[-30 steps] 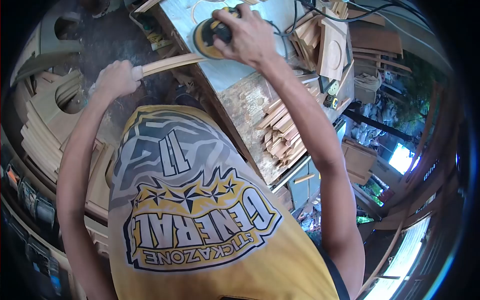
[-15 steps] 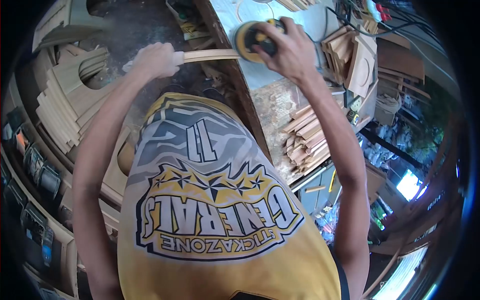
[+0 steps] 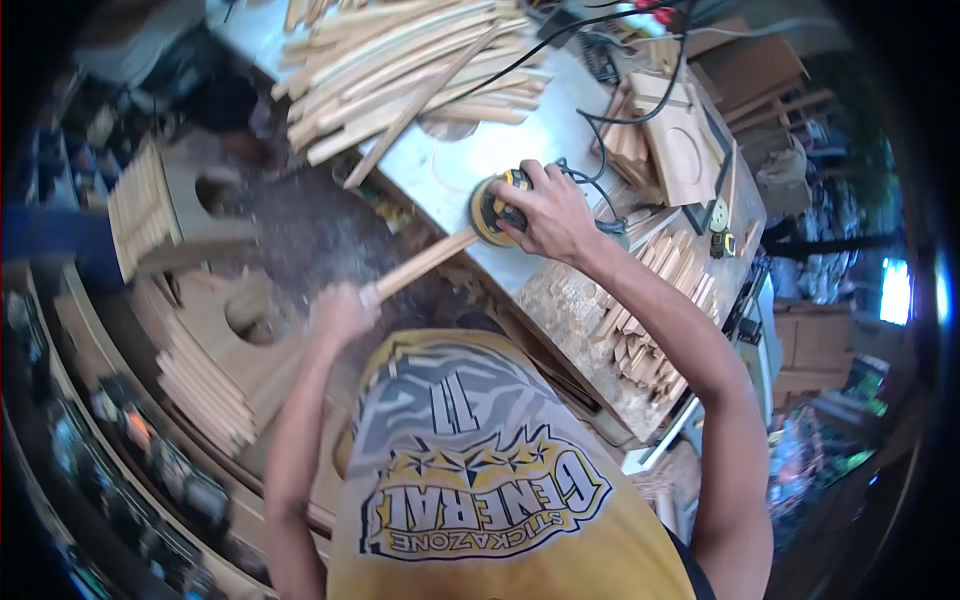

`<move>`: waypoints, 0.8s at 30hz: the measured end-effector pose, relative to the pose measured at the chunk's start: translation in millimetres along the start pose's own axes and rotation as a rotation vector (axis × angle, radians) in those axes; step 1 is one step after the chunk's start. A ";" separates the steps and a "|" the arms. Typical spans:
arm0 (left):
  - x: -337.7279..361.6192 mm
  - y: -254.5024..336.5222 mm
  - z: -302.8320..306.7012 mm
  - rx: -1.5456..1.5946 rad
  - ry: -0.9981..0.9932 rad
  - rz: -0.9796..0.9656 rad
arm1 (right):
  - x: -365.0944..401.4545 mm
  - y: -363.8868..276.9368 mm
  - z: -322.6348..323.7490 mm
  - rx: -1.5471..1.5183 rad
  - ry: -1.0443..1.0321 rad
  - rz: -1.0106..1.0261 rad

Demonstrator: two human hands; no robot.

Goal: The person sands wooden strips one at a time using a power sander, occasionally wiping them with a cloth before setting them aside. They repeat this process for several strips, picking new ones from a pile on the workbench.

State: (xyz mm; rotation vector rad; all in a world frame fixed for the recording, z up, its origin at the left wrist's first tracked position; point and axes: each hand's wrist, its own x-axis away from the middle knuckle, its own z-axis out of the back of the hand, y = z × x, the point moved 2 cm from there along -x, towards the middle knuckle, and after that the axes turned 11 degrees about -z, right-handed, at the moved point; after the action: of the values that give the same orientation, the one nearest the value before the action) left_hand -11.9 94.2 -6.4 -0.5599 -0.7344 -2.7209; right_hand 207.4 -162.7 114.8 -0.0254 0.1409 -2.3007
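Note:
My right hand (image 3: 556,214) is wrapped over a yellow-and-black orbital sander (image 3: 497,208) at the edge of the pale-topped workbench (image 3: 545,285). From the sander's near side a slim wooden strip (image 3: 428,264) runs down to the left, past the bench edge. My left hand (image 3: 343,314), slightly blurred, is closed around the strip's outer end. The strip's far end meets the sander's pad, and the exact contact is hidden beneath it.
Several curved wooden slats (image 3: 400,70) lie piled at the back of the bench. Bundled wood pieces (image 3: 660,300) sit on its right, near a tape measure (image 3: 722,243). A black cable (image 3: 590,120) crosses the top. Wooden panels with round cutouts (image 3: 200,200) stand at left.
The view has swung, bringing the slat pile into sight. The strip now slants down-left instead of lying nearly level. Both hands keep their holds.

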 end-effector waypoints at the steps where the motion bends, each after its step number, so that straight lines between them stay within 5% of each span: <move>1: 7.5 -1.8 -1.6 0.012 0.012 -0.019 | 2.8 13.2 2.3 0.023 -0.028 -0.041; 4: 29.7 -0.7 12.1 -0.036 0.056 0.041 | 2.0 52.6 -3.7 0.045 0.048 -0.149; 10: 92.2 8.6 77.7 -0.094 0.482 0.168 | -0.9 77.3 -13.3 -0.045 0.097 -0.394; 15: 109.5 56.9 124.3 0.014 0.832 -0.001 | -11.4 71.5 -14.4 -0.084 0.145 -0.399; 24: 106.9 124.8 145.0 0.062 0.919 -0.105 | -13.9 78.0 -12.2 -0.137 0.062 -0.400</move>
State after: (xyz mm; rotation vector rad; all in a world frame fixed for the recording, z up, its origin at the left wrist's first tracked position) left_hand -20.7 49.9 208.1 0.7313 -0.5769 -2.5971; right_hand 273.6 -203.0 94.5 -0.0563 0.3524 -2.6881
